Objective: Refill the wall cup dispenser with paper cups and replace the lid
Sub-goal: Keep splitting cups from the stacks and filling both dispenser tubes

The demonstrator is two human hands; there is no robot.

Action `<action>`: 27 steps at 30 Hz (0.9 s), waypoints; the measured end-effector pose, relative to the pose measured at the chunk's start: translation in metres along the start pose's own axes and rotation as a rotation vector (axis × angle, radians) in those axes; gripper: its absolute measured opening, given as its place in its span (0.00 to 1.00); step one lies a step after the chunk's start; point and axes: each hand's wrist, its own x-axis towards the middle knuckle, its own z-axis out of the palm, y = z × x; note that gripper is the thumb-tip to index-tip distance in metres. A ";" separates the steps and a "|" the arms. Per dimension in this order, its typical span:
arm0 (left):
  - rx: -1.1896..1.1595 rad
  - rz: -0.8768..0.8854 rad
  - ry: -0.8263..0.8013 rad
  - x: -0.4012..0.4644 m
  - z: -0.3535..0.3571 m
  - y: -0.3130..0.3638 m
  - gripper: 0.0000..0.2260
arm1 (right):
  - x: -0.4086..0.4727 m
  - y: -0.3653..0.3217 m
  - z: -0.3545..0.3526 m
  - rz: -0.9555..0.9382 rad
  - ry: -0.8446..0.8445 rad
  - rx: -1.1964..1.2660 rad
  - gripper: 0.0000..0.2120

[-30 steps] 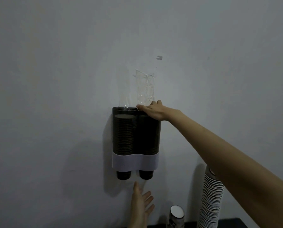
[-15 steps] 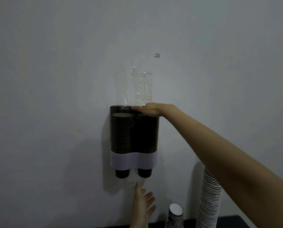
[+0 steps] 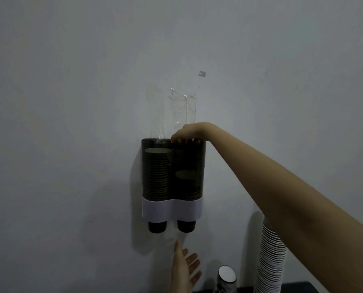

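1. The dark, smoky-translucent twin-tube wall cup dispenser with a white band near its base (image 3: pixel 173 178) hangs on the pale grey wall (image 3: pixel 70 102); its top stands open and no lid shows in view
2. The left tube holds a stack of paper cups (image 3: pixel 156 172) reaching almost to the rim, while the right tube's stack (image 3: pixel 185 182) sits much lower, its top cup about halfway down
3. The right hand (image 3: pixel 190 132) reaches over the right tube's rim, fingers (image 3: pixel 184 141) curled down into the opening; crinkled clear plastic sleeves (image 3: pixel 183 111) rise just above it, and I cannot tell whether the fingers pinch a sleeve or only press at the rim
4. The left hand (image 3: pixel 185 269) waits below the two outlets with fingers spread wide, holding nothing, its fingertip near a faint clear film hanging under the right outlet
5. A tall spare stack of white-rimmed paper cups (image 3: pixel 271 263) stands on the dark tabletop (image 3: pixel 298 287) at lower right, with a single tilted cup (image 3: pixel 226 278) beside it
6. Risks, as I judge them: a sleeve tugged upward could drag cups out with it or tear and leave plastic jammed inside; pushing down hard could force cups through the outlet past the waiting palm; the extended forearm hangs close over the spare stack and could topple it
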 end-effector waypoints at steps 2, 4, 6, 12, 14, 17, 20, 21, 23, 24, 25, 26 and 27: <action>0.006 -0.016 0.005 0.002 0.000 0.001 0.29 | 0.001 -0.004 -0.001 0.056 -0.108 0.045 0.12; 0.003 -0.017 0.004 0.005 -0.001 0.003 0.28 | 0.003 -0.006 -0.001 0.078 -0.156 0.093 0.14; -0.008 -0.001 0.010 0.008 -0.004 0.003 0.28 | 0.005 -0.007 0.001 0.078 -0.123 0.099 0.17; -0.005 0.035 0.011 0.016 -0.013 -0.002 0.28 | 0.008 -0.008 0.013 0.125 -0.111 -0.080 0.37; 0.007 0.030 -0.005 0.016 -0.013 -0.003 0.28 | 0.005 -0.008 0.013 0.077 -0.041 -0.090 0.35; 0.039 0.016 -0.033 0.016 -0.012 -0.005 0.27 | -0.010 -0.002 0.017 -0.086 0.223 0.010 0.32; 0.124 0.035 -0.058 0.021 -0.015 -0.018 0.24 | -0.042 0.022 0.036 -0.279 0.587 0.277 0.23; 0.181 0.042 -0.065 0.024 -0.017 -0.027 0.23 | -0.058 0.037 0.049 -0.314 0.717 0.353 0.19; 0.313 0.083 -0.078 0.032 -0.020 -0.043 0.20 | -0.082 0.074 0.083 -0.330 0.932 0.501 0.14; 0.387 0.093 -0.088 0.034 -0.022 -0.052 0.16 | -0.090 0.096 0.105 -0.276 0.979 0.597 0.13; 0.478 0.083 -0.102 0.038 -0.024 -0.062 0.11 | -0.096 0.119 0.132 -0.181 0.962 0.696 0.13; 0.569 0.063 -0.126 0.042 -0.025 -0.071 0.06 | -0.098 0.142 0.159 -0.069 0.891 0.780 0.12; 0.666 0.056 -0.132 0.048 -0.028 -0.080 0.05 | -0.098 0.165 0.190 0.056 0.778 0.831 0.11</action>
